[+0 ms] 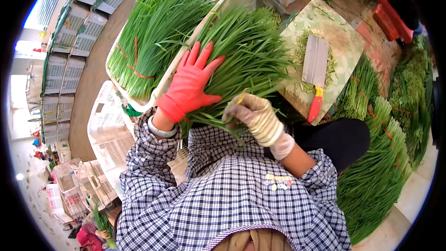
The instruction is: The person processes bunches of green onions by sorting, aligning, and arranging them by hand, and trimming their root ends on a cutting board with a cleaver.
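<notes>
My left hand (191, 81), in a red rubber glove, lies with fingers spread on a loose pile of long green leaves (246, 51). To its right my right hand (251, 114), in a striped yellow-white knit glove, is closed with thumb and fingers pinched together at the pile's near edge. A thin yellowish blade (241, 97) sticks up from that pinch. Beyond my left hand, a white crate (174, 60) holds bundles of the same greens (158, 28) tied with red bands.
A cleaver (316, 60) with a red and yellow handle lies on a cutting board (346, 46) among trimmings. More tied bundles (367, 176) lie at the right. Stacked white crates (62, 74) line the left side. At the bottom left is another person (90, 236).
</notes>
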The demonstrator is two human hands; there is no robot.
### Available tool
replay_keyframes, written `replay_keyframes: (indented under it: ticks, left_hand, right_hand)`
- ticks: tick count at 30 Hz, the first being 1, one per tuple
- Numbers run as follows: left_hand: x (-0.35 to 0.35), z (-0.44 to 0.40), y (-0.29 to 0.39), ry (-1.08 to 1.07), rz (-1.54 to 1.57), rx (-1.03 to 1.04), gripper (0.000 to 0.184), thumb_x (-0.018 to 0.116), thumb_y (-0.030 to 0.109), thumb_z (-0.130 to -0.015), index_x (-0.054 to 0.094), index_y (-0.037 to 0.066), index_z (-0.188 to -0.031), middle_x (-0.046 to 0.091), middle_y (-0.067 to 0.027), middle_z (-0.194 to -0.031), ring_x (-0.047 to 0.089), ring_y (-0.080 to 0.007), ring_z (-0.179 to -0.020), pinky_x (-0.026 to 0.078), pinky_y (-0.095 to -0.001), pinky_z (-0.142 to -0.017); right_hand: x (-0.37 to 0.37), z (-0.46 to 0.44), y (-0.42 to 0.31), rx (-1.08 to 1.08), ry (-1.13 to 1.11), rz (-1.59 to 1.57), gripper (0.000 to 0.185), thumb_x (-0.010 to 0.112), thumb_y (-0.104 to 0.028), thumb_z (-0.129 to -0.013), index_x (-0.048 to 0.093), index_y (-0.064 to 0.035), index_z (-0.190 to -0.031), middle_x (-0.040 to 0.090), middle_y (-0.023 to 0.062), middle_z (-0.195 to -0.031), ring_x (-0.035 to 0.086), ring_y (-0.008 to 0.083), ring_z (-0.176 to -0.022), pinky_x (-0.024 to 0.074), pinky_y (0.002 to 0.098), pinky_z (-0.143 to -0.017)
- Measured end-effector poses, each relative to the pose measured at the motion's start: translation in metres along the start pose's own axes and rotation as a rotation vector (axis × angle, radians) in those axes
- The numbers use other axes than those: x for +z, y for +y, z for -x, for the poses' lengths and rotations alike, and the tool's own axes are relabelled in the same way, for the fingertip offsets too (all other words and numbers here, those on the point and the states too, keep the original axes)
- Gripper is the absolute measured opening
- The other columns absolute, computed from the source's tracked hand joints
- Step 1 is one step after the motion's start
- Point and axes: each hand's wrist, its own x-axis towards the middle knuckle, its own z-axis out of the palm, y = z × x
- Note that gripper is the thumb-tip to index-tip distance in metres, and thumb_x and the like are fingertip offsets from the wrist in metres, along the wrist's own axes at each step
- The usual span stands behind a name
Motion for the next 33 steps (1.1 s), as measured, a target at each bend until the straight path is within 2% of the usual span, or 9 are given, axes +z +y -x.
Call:
replay_keyframes:
  ticks: [6,8,10,14,16,20,28,29,33]
  left_hand:
    - [-0.002,0.002,-0.001,-0.015,0.024,0.034,0.089,0.080,0.035,-0.068,0.042,0.013,-0.144,0.030,-0.0206,-0.154,0.025,-0.0435,-0.142,0.022,-0.0499,-0.116]
    - [0.000,0.004,-0.008,0.009,0.072,0.045,0.087,0.080,0.033,-0.072,0.039,0.012,-0.147,0.030,-0.0194,-0.154,0.027,-0.0406,-0.142,0.022,-0.0483,-0.116]
    - [0.008,0.005,-0.018,0.347,0.827,-0.158,0.085,0.077,0.027,-0.081,0.032,0.010,-0.151,0.032,-0.0156,-0.155,0.030,-0.0331,-0.142,0.026,-0.0424,-0.116]
    - [0.020,0.002,-0.035,0.265,0.836,-0.375,0.084,0.073,0.019,-0.085,0.025,0.005,-0.152,0.033,-0.0165,-0.153,0.036,-0.0259,-0.139,0.031,-0.0366,-0.112]
    - [0.018,-0.003,-0.036,0.229,0.716,-0.303,0.083,0.074,0.014,-0.084,0.027,0.003,-0.151,0.040,-0.0172,-0.149,0.043,-0.0230,-0.133,0.034,-0.0353,-0.110]
    - [0.034,-0.009,-0.050,0.170,0.898,-0.309,0.076,0.074,0.005,-0.081,0.037,0.002,-0.147,0.057,-0.0106,-0.132,0.055,-0.0185,-0.119,0.042,-0.0323,-0.103]
    - [0.043,0.000,-0.074,0.435,1.352,-0.448,0.056,0.074,0.005,-0.083,0.051,-0.003,-0.134,0.066,-0.0062,-0.118,0.062,-0.0122,-0.103,0.050,-0.0272,-0.092]
    - [0.042,0.000,-0.072,0.436,1.347,-0.445,0.055,0.074,0.005,-0.083,0.052,-0.003,-0.132,0.066,-0.0062,-0.117,0.062,-0.0122,-0.102,0.050,-0.0270,-0.091]
    - [0.043,0.004,-0.075,0.428,1.401,-0.465,0.046,0.073,0.006,-0.085,0.057,-0.002,-0.128,0.067,-0.0063,-0.115,0.062,-0.0116,-0.100,0.050,-0.0261,-0.090]
  right_hand:
    - [-0.066,0.034,-0.046,-0.202,-0.052,-0.016,0.017,0.066,-0.018,-0.090,0.063,-0.0008,-0.091,0.064,0.0081,-0.071,0.064,0.0202,-0.060,0.0571,0.0390,-0.077]
    - [-0.088,0.041,-0.084,0.007,-0.128,1.014,0.023,0.067,-0.015,-0.084,0.067,-0.0013,-0.102,0.069,0.0101,-0.078,0.067,0.0227,-0.068,0.0554,0.0363,-0.074]
    - [-0.100,0.035,-0.088,0.190,0.177,1.853,0.036,0.070,-0.011,-0.075,0.067,-0.0029,-0.111,0.070,0.0156,-0.089,0.067,0.0301,-0.080,0.0531,0.0376,-0.073]
    - [-0.050,0.018,-0.095,-0.459,0.257,1.730,0.052,0.074,-0.030,-0.077,0.061,-0.0062,-0.122,0.069,0.0144,-0.100,0.065,0.0301,-0.100,0.0469,0.0419,-0.095]
    - [-0.022,-0.010,-0.078,-0.687,0.125,1.863,0.066,0.067,-0.049,-0.081,0.053,-0.0069,-0.130,0.061,0.0146,-0.125,0.052,0.0314,-0.122,0.0231,0.0495,-0.115]
    - [-0.012,-0.050,-0.022,-0.439,-0.053,2.142,0.086,0.066,-0.058,-0.079,0.041,-0.0046,-0.142,0.060,0.0129,-0.118,0.053,0.0283,-0.118,0.0169,0.0507,-0.118]
    - [-0.025,-0.003,0.034,-0.663,0.122,1.792,0.071,0.079,-0.014,-0.059,0.056,-0.0073,-0.126,0.062,0.0070,-0.103,0.060,0.0254,-0.096,0.0377,0.0500,-0.108]
    - [-0.025,-0.003,0.030,-0.737,0.160,1.764,0.040,0.057,-0.011,-0.081,0.058,-0.0063,-0.121,0.062,0.0100,-0.095,0.062,0.0270,-0.089,0.0392,0.0488,-0.105]
    - [-0.028,-0.004,0.027,-0.735,0.154,1.738,0.040,0.059,-0.012,-0.080,0.058,-0.0069,-0.119,0.063,0.0102,-0.104,0.062,0.0275,-0.097,0.0395,0.0482,-0.104]
